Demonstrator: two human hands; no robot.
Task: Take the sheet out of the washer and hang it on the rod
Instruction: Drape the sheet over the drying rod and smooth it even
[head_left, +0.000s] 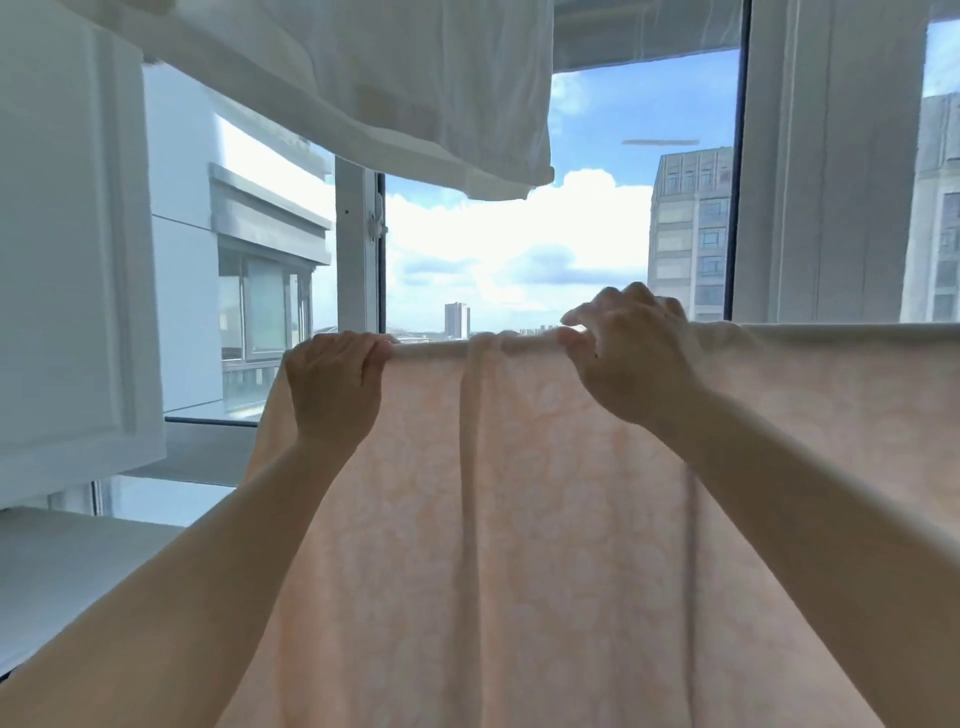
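Note:
A pale pink sheet (519, 493) with a faint white flower pattern hangs down in front of me, draped over a horizontal rod that its top fold hides. My left hand (335, 387) grips the top edge near the sheet's left end, fingers curled over the fold. My right hand (631, 353) pinches the top edge further right, thumb in front and fingers over the back. The sheet runs on past the right edge of the view. No washer is in view.
White cloth (415, 83) hangs overhead at the top. A white cabinet (67, 260) stands at the left with a counter (62, 561) below it. A window frame (358, 249) and a white curtain (831, 156) stand behind; buildings lie outside.

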